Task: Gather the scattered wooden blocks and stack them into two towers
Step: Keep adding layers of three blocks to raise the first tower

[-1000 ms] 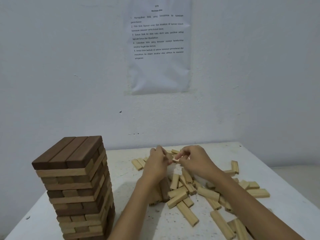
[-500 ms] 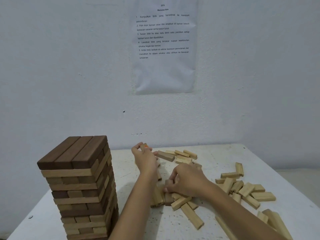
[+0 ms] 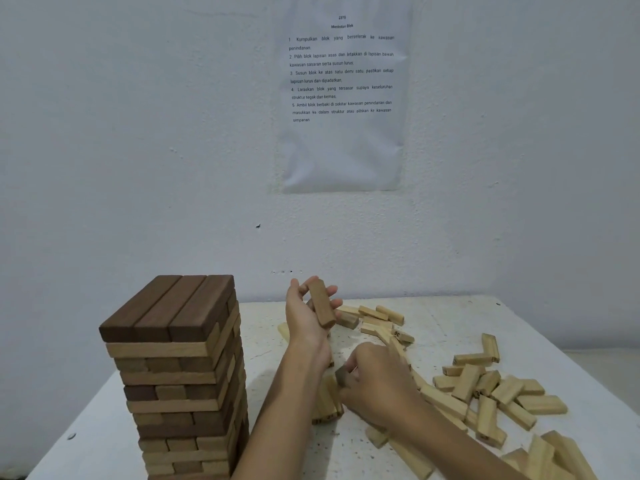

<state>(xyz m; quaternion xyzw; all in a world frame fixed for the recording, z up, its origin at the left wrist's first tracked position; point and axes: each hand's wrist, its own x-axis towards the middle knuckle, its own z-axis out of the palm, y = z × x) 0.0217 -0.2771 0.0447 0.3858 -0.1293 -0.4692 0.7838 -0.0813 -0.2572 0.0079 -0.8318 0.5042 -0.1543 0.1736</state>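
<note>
A tall tower (image 3: 180,375) of dark and light wooden blocks stands at the left of the white table (image 3: 450,320). My left hand (image 3: 306,318) is raised above the table and grips a brown block (image 3: 321,303), tilted nearly upright. Lower down, my right hand (image 3: 375,379) pinches a dark block (image 3: 342,375) over a small cluster of pale blocks (image 3: 327,400) beside my left forearm. Several loose pale blocks (image 3: 498,393) lie scattered to the right, and more blocks (image 3: 375,318) lie behind my hands.
The table stands against a white wall with a printed paper sheet (image 3: 343,98) taped above. The table's right edge (image 3: 568,362) drops off toward the floor. A small dark speck (image 3: 71,436) lies on the table left of the tower.
My left hand has lifted a brown block up off the table. My right hand has dropped from the far pile to the near cluster and taken a dark block.
</note>
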